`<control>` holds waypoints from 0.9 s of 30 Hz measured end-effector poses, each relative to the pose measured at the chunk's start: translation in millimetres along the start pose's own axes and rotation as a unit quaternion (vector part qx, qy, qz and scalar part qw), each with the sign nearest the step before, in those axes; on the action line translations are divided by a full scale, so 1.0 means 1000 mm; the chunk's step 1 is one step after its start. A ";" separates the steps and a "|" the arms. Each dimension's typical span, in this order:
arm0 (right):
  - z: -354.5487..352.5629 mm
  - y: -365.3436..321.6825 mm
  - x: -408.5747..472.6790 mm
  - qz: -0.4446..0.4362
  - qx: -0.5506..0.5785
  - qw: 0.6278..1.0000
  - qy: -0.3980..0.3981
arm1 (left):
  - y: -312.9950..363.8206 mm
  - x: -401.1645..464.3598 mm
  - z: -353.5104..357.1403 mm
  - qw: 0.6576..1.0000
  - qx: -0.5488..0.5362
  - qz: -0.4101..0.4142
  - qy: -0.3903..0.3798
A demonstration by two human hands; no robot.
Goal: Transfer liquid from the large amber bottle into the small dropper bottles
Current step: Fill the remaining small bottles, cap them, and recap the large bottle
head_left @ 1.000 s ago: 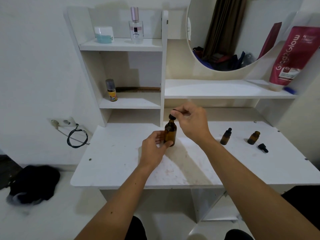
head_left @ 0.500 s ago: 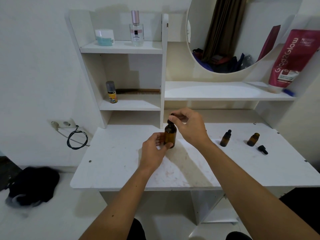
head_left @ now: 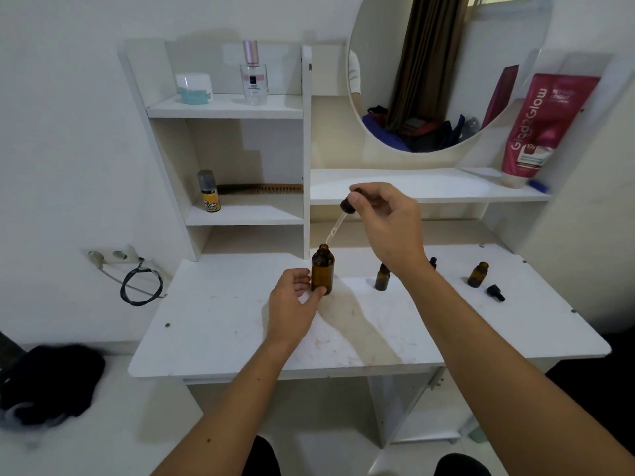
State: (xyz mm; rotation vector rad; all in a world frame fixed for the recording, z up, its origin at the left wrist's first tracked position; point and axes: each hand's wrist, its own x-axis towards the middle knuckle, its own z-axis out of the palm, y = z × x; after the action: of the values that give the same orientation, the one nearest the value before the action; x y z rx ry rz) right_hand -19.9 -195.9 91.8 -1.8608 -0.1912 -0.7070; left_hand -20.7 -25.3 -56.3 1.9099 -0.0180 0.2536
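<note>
The large amber bottle (head_left: pixel 322 269) stands uncapped on the white table (head_left: pixel 223 324). My left hand (head_left: pixel 292 300) grips its lower part with thumb and fingers. My right hand (head_left: pixel 388 221) pinches the black cap of the dropper (head_left: pixel 347 206), lifted above the bottle; its glass tube (head_left: pixel 335 229) slants down with the tip just above the neck. One small amber dropper bottle (head_left: pixel 382 278) stands to the right, partly hidden by my right wrist. Another small bottle (head_left: pixel 477 274) stands open farther right, with a black dropper cap (head_left: pixel 495 293) lying beside it.
A white shelf unit at the back holds a perfume bottle (head_left: pixel 253 75), a jar (head_left: pixel 193 88), a small spray can (head_left: pixel 209 195) and a comb (head_left: pixel 261 188). A round mirror (head_left: pixel 443 70) and a red tube (head_left: pixel 546 128) stand at right. A cable (head_left: pixel 141 286) hangs at left.
My right hand has lifted the dropper out of the large bottle, so the glass tube now shows above the neck. My left hand still holds the bottle.
</note>
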 end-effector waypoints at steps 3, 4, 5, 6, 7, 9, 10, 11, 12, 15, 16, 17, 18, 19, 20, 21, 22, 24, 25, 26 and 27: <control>-0.018 -0.001 -0.005 0.000 -0.001 1.000 0.019 | 0.006 -0.014 0.003 0.999 -0.022 -0.016 0.031; -0.024 0.001 -0.007 0.002 -0.002 1.000 0.024 | 0.008 -0.019 0.006 0.999 -0.025 -0.016 0.029; -0.031 0.003 -0.011 0.004 -0.005 1.000 0.027 | 0.009 -0.025 0.011 0.999 -0.027 -0.012 0.020; -0.039 0.005 -0.014 0.005 -0.012 0.999 0.029 | 0.011 -0.030 0.016 1.000 -0.026 -0.006 0.008; -0.047 0.008 -0.018 0.008 -0.020 0.999 0.032 | 0.014 -0.035 0.022 1.000 -0.026 -0.001 -0.005; -0.066 0.015 -0.025 0.019 -0.029 0.999 0.042 | 0.020 -0.041 0.036 0.999 -0.038 0.005 -0.026; -0.076 0.019 -0.028 0.024 -0.032 0.998 0.049 | 0.023 -0.043 0.043 0.998 -0.045 0.007 -0.039; -0.086 0.023 -0.032 0.031 -0.036 0.997 0.056 | 0.028 -0.045 0.052 0.997 -0.051 0.010 -0.055; -0.097 0.028 -0.034 0.040 -0.038 0.997 0.062 | 0.032 -0.048 0.061 0.996 -0.053 0.015 -0.072; -0.131 0.040 -0.040 0.059 -0.046 0.994 0.084 | 0.047 -0.056 0.094 0.990 -0.049 0.037 -0.129; -0.142 0.045 -0.042 0.064 -0.051 0.992 0.092 | 0.051 -0.059 0.105 0.987 -0.047 0.041 -0.146; -0.153 0.048 -0.043 0.068 -0.062 0.991 0.101 | 0.056 -0.062 0.116 0.985 -0.046 0.044 -0.162; -0.163 0.052 -0.044 0.071 -0.075 0.989 0.109 | 0.060 -0.064 0.127 0.983 -0.046 0.045 -0.174; -0.173 0.056 -0.044 0.075 -0.085 0.987 0.118 | 0.063 -0.065 0.137 0.981 -0.046 0.048 -0.185; -0.183 0.060 -0.043 0.079 -0.090 0.985 0.125 | 0.067 -0.066 0.146 0.978 -0.049 0.050 -0.194; -0.192 0.065 -0.042 0.084 -0.094 0.983 0.131 | 0.070 -0.067 0.155 0.976 -0.054 0.052 -0.204; -0.201 0.069 -0.041 0.088 -0.096 0.982 0.136 | 0.074 -0.067 0.164 0.974 -0.057 0.051 -0.215; -0.216 0.076 -0.037 0.094 -0.103 0.978 0.152 | 0.081 -0.065 0.181 0.968 -0.063 0.050 -0.236; -0.221 0.080 -0.035 0.095 -0.107 0.977 0.159 | 0.084 -0.063 0.190 0.966 -0.063 0.051 -0.245; -0.226 0.083 -0.034 0.097 -0.110 0.975 0.164 | 0.087 -0.060 0.199 0.964 -0.062 0.052 -0.253; -0.229 0.087 -0.032 0.097 -0.112 0.975 0.168 | 0.090 -0.057 0.208 0.962 -0.059 0.053 -0.260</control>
State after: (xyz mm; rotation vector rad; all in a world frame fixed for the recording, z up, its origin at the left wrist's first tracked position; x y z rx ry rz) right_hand -93.6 -429.4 59.9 -1.9058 0.2976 -0.9214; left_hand -53.7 -257.1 -50.8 1.8096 -0.4776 -0.1812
